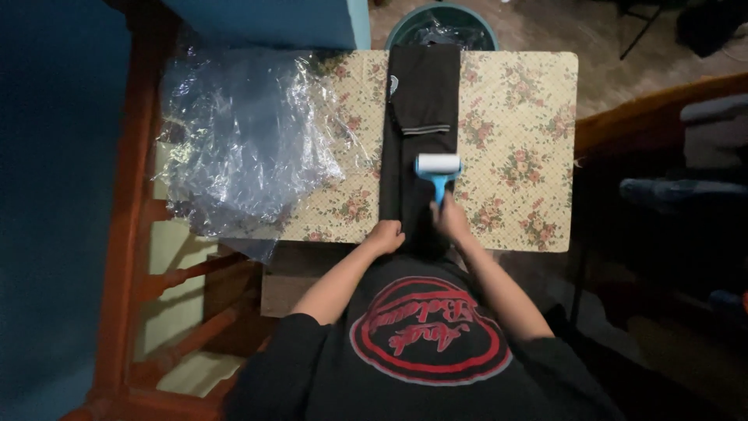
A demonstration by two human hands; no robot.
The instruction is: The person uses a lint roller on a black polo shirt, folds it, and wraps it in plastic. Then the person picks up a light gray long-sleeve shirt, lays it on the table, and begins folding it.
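Pinning garment [419,101] flat with left hand [385,235], fingers curled at its near edge; gripped roller [437,167] handle in right hand [450,219], drum pressed onto cloth atop table [522,117].

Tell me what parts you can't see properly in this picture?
- Head view: near end of the folded black garment, hidden by the left hand and right hand.
- Lint roller handle's lower end, inside the right hand's grip.
- Green bin, cut off by the top edge and the table.
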